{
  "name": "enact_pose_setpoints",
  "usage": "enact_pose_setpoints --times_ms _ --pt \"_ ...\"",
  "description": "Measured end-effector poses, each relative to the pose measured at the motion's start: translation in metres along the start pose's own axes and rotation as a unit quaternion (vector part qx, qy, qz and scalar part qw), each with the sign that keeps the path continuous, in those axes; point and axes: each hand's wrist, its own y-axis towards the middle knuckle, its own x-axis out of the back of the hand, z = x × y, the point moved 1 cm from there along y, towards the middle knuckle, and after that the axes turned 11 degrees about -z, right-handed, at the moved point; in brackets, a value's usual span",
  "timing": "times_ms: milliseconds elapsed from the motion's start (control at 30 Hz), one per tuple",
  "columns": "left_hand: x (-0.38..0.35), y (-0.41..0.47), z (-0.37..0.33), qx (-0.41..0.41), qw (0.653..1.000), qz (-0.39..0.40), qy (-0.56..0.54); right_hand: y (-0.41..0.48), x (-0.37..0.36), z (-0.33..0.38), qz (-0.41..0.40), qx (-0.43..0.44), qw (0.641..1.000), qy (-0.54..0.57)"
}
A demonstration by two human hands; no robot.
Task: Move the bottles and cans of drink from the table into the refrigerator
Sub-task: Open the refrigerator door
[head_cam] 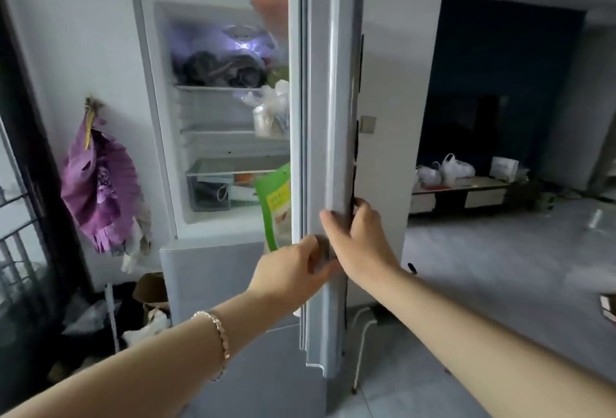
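Refrigerator [213, 110], upper door [328, 117] swung open, edge-on at centre frame. Right hand [358, 237] clamped on door edge at 5 o'clock, fingers wrapped around it. Left hand [293, 274] just beside, at 6 o'clock, fingers curled against the door's inner side. Green pouch [275, 204] in door rack. Drinks: none visible.

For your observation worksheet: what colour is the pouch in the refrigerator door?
Green with a yellow panel, seen in the head view.

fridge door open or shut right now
Open. The fridge door stands edge-on to the camera, the lit shelves show beside it, and the left hand and right hand grip its edge.
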Motion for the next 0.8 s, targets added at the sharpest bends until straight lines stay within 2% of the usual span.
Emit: enact_pose_setpoints --times_ms 100,233,367,633,800 --pt "-0.014 0.011 -0.022 -0.043 0.998 0.034 0.027 0.001 0.024 -0.024 -0.088 -0.03 0.995 -0.027" --pt "-0.028 0.032 -0.037 -0.036 0.996 0.081 0.021 0.023 0.05 -0.053 -0.173 -0.112 0.979 -0.007" --pt "-0.032 0.057 -0.049 -0.027 0.995 0.088 0.044 0.046 0.077 -0.081 -0.239 -0.151 0.959 0.013" --pt "-0.025 0.094 -0.065 0.006 0.995 0.088 0.047 0.097 0.116 -0.131 -0.228 -0.223 0.948 -0.006" --pt "-0.031 0.095 -0.073 -0.016 0.992 0.097 0.076 0.116 0.126 -0.148 -0.194 -0.264 0.945 0.005"
